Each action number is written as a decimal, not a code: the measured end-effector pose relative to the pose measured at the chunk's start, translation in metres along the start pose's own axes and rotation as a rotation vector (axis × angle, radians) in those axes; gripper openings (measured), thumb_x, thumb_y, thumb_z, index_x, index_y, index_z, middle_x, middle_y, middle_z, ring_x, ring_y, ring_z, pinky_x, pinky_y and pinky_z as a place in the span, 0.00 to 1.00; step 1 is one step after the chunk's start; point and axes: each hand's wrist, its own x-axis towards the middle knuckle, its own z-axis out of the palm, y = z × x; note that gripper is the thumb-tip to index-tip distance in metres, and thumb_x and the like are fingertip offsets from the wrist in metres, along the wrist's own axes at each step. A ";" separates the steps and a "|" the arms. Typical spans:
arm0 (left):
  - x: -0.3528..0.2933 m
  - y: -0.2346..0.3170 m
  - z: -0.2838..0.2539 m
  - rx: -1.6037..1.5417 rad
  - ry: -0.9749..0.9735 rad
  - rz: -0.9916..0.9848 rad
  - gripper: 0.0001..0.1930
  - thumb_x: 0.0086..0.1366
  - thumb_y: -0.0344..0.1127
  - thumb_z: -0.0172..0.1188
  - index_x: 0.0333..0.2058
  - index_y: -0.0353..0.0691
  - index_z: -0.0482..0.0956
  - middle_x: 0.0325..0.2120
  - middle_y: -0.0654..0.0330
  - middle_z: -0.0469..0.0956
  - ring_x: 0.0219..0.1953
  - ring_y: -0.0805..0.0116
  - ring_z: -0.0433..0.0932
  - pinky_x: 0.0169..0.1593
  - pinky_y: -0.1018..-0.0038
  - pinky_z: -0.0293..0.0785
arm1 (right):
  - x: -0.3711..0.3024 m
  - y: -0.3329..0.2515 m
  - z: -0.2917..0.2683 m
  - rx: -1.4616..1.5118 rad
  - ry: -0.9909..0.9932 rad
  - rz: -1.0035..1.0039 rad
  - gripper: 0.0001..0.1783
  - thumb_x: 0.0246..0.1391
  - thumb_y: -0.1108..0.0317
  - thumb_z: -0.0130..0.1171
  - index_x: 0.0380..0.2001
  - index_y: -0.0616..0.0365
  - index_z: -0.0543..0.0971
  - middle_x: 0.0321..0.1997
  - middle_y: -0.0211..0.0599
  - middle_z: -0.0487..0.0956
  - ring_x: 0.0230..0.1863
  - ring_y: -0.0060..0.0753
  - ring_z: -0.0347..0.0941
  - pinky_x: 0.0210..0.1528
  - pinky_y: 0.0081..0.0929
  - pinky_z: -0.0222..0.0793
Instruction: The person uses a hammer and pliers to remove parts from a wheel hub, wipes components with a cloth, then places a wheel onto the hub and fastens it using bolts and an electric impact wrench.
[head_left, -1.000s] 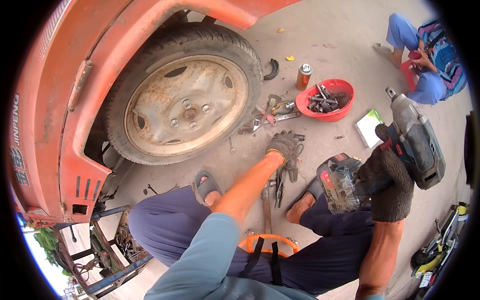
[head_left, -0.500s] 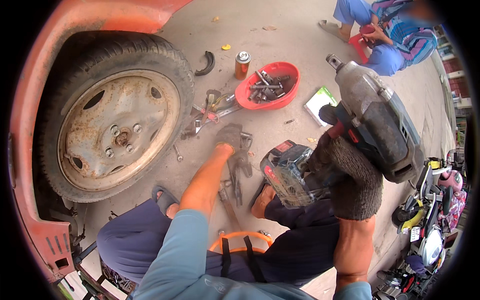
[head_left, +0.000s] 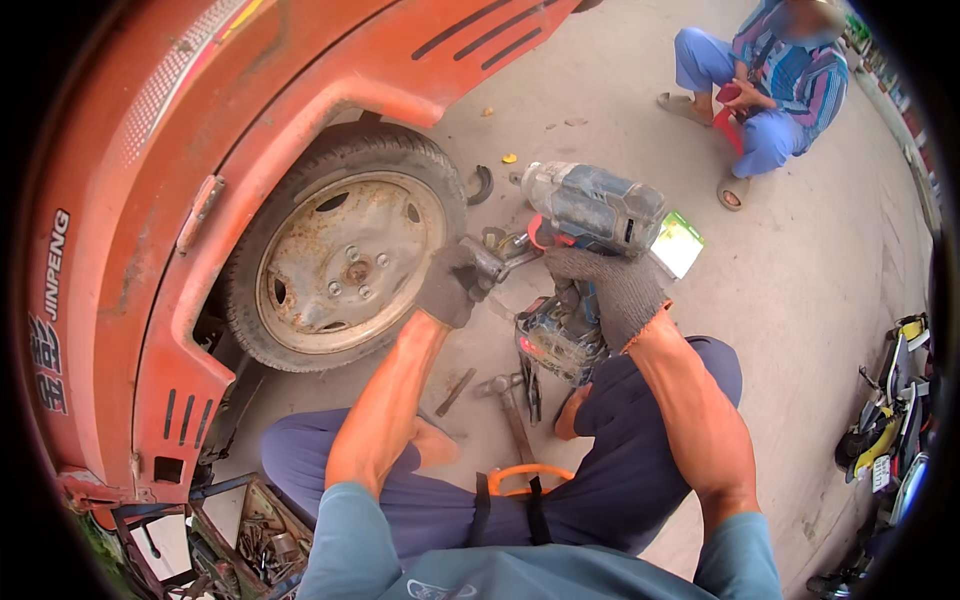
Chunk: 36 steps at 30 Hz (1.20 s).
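My right hand, in a dark knit glove, is closed round the grip of a cordless impact wrench. Its nose points left and away, and its clear-sided battery hangs low. In my left hand, also gloved, the fingers are wrapped round a grey metal socket, apart from the wrench's nose. Just left of that hand stands the vehicle's wheel, with a rusty pale rim and several nuts about its hub. The wrench hides much of the ground beyond it.
An orange vehicle body fills the left. Between my feet lie a hammer, pliers and a flat metal bar. A white-green box lies to the right. Another person sits far right; motorbikes stand at the right edge.
My left hand has risen from the ground tools with the socket in it. The impact wrench has swung left and lower, toward my left hand. The view has shifted, showing more of the vehicle.
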 end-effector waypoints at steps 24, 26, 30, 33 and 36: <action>-0.167 0.097 -0.027 -0.322 0.152 0.058 0.10 0.75 0.41 0.55 0.44 0.41 0.77 0.37 0.61 0.81 0.33 0.76 0.75 0.35 0.79 0.73 | 0.008 0.111 0.056 -1.055 -0.676 -1.075 0.23 0.53 0.63 0.69 0.52 0.55 0.80 0.48 0.44 0.81 0.50 0.47 0.77 0.56 0.39 0.73; -0.160 0.093 -0.037 -0.351 0.115 0.049 0.12 0.75 0.43 0.55 0.48 0.42 0.76 0.38 0.61 0.81 0.34 0.76 0.76 0.36 0.79 0.73 | 0.005 0.123 0.061 -0.884 -0.636 -0.519 0.25 0.53 0.62 0.69 0.53 0.55 0.79 0.50 0.44 0.80 0.52 0.48 0.76 0.59 0.40 0.71; -0.141 0.075 -0.075 -0.368 0.016 -0.009 0.18 0.75 0.47 0.56 0.53 0.41 0.74 0.41 0.61 0.80 0.39 0.72 0.78 0.41 0.76 0.75 | -0.012 0.137 0.092 -0.857 -0.536 -0.284 0.29 0.53 0.62 0.68 0.58 0.56 0.76 0.55 0.47 0.78 0.55 0.51 0.74 0.63 0.40 0.67; -0.123 0.067 -0.059 -0.510 0.139 -0.042 0.17 0.75 0.47 0.56 0.50 0.40 0.75 0.42 0.60 0.79 0.42 0.67 0.79 0.47 0.70 0.77 | -0.009 0.139 0.100 -0.921 -0.520 -0.585 0.28 0.59 0.68 0.64 0.62 0.61 0.73 0.63 0.46 0.75 0.63 0.43 0.73 0.67 0.34 0.66; -0.114 0.068 -0.061 -0.598 0.110 -0.014 0.18 0.75 0.48 0.56 0.48 0.38 0.76 0.42 0.58 0.79 0.46 0.62 0.78 0.55 0.64 0.76 | 0.001 0.161 0.095 -0.684 -0.464 -0.341 0.24 0.60 0.70 0.63 0.60 0.62 0.74 0.60 0.42 0.77 0.60 0.40 0.74 0.64 0.32 0.68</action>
